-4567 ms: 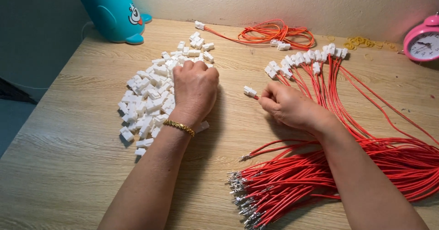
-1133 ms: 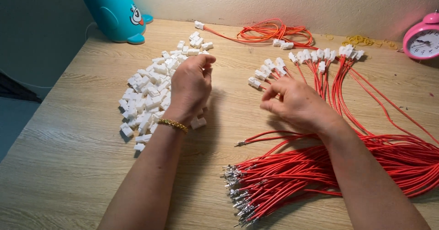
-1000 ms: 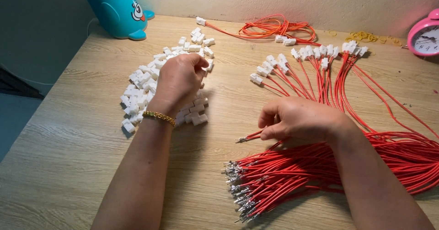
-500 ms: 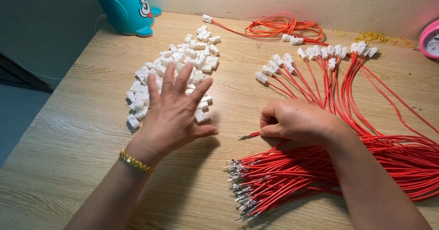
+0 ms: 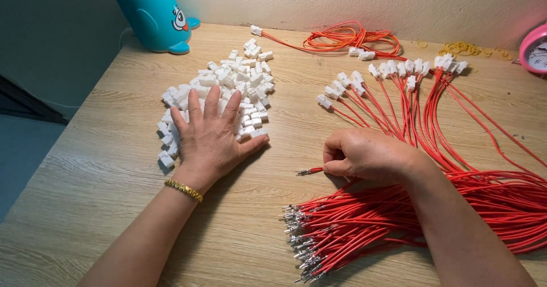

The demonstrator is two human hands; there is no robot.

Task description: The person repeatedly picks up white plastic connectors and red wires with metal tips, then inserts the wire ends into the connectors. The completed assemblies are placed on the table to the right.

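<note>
The right hand (image 5: 367,155) pinched one thin, floppy red wire (image 5: 312,171) near its metal tip; the left hand (image 5: 212,134) lay flat, fingers spread, on light white plastic connectors (image 5: 228,87).

free: bare worktop (image 5: 80,196) front-left, strip between 2 hands | blocked: plug pile (image 5: 228,99) left, red wires (image 5: 399,224) right

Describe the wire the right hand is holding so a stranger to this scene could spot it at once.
Start at the big bundle of red wires on the right of the wooden table. Just above its metal-tipped ends lies the right hand, fingers curled. The wire pokes left from that grip: one metal-tipped end, apart from the bundle.
</note>
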